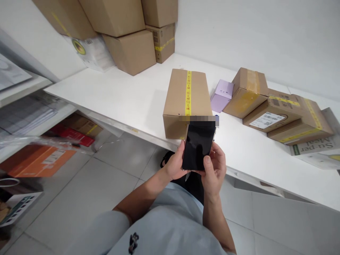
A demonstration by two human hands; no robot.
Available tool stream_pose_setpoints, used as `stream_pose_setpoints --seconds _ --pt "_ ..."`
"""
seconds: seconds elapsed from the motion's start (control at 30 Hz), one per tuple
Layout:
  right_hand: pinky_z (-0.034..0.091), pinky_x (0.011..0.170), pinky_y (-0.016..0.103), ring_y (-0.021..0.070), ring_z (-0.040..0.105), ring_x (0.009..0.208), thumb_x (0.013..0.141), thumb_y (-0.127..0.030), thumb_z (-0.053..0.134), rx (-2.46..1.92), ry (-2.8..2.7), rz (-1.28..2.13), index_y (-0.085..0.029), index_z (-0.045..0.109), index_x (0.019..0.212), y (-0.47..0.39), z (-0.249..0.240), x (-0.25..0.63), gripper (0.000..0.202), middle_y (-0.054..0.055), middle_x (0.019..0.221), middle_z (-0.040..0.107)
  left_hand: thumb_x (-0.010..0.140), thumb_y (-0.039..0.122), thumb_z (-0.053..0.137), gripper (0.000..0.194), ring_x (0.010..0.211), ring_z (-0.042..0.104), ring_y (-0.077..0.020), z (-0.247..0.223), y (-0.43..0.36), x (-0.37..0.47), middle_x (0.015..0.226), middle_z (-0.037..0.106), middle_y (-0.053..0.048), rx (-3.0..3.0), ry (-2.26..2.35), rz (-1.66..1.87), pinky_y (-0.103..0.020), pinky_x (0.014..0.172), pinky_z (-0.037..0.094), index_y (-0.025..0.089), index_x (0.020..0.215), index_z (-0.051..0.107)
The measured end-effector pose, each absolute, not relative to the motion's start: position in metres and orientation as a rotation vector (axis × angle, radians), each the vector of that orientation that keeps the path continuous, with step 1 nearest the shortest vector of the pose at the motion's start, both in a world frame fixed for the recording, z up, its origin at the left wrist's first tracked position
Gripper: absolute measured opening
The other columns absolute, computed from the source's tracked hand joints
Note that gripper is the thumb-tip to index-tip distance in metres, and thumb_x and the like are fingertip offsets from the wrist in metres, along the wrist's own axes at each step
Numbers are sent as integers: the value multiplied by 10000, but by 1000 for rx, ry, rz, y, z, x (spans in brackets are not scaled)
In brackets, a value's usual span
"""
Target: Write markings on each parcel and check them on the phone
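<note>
Between my two hands is a smartphone (198, 145) with a dark screen, held in front of my body near the table's front edge. My left hand (175, 162) grips its left side and lower corner. Around the lower right side wraps my right hand (215, 171), its thumb over the edge of the screen. A blurred patch covers the phone's top end. Just beyond the phone, a cardboard box (175, 94) sealed with yellow printed tape stands on the white table (127, 95); the phone hides part of its front face.
Stacked cartons (130, 51) stand at the back left. To the right are a lilac box (221, 95), a taped brown box (245, 90), a labelled carton (273, 111) and a grey-white box (313, 145). Lower left, an orange box (39, 161) sits by white shelves (34, 85).
</note>
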State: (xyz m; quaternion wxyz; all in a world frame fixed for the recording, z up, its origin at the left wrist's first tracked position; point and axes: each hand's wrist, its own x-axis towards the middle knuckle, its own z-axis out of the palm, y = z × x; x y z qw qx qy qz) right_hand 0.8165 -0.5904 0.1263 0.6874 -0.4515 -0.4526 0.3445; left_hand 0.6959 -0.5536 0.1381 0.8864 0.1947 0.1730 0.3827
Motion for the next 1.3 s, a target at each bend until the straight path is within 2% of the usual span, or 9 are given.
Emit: stream_pose_setpoints --seconds 0.17,0.27,0.33,0.5,0.63,0.8,0.9,1.07,1.3 --pt "565 884 405 219 598 1126 826 -416 737 -1193 -1226 628 -343 483 1447 -594 128 825 675 84 1315 540 940 682 460 672 1206 648 -304 138 -554 702 1270 705 -151 561 385 864 -409 948 546 190 1368 623" --pt "578 910 453 264 570 1222 740 -436 816 -1275 -1361 573 -350 348 1541 -596 127 830 932 117 1446 458 890 668 578 671 1249 597 -300 136 -555 706 1396 621 -141 828 426 967 -358 917 544 227 1395 603" --pt "583 924 461 269 574 1243 733 -415 825 -1274 -1393 590 -354 291 1565 -598 126 833 991 128 1495 424 904 614 603 622 1276 563 -287 134 -556 708 1482 541 -115 989 458 985 -317 891 540 282 1429 571" --pt "575 966 470 247 617 1199 741 -326 796 -1276 -1305 609 -315 376 1522 -602 121 837 886 123 1417 521 930 539 603 524 1352 497 -294 138 -559 713 1466 526 -94 1199 483 988 -381 1063 476 327 1410 594" --pt "580 949 470 240 639 1159 692 -357 822 -1284 -1084 621 -309 337 1535 -601 117 849 974 123 1416 533 966 443 572 471 1384 483 -275 150 -564 712 1434 562 -99 1433 489 1022 -435 1185 376 319 1420 582" --pt "536 970 535 309 633 1146 651 -544 790 -1753 -835 463 -209 263 1578 -592 121 887 1117 153 1425 532 921 325 635 319 1172 612 -245 158 -565 700 1223 667 -112 1837 843 1382 -420 1051 494 268 1222 725" --pt "460 1036 586 386 597 1194 644 -584 751 -2101 -918 307 -141 265 1579 -584 127 910 1142 190 1387 565 920 243 620 289 1043 639 -200 155 -559 691 1137 663 -89 1927 909 1637 -377 933 550 259 1190 721" --pt "467 986 609 465 516 1298 721 -576 672 -2377 -1094 246 -103 266 1576 -572 132 924 1057 271 1396 541 925 207 613 273 1053 614 -188 149 -547 679 1104 641 -66 1947 1032 1887 -372 916 554 259 1181 694" --pt "471 973 629 494 518 1276 758 -603 630 -2481 -1191 293 -83 290 1570 -552 125 927 1022 285 1402 541 899 170 640 339 1113 557 -204 147 -530 658 1138 579 -62 1817 1102 2178 -389 932 522 294 1214 663"
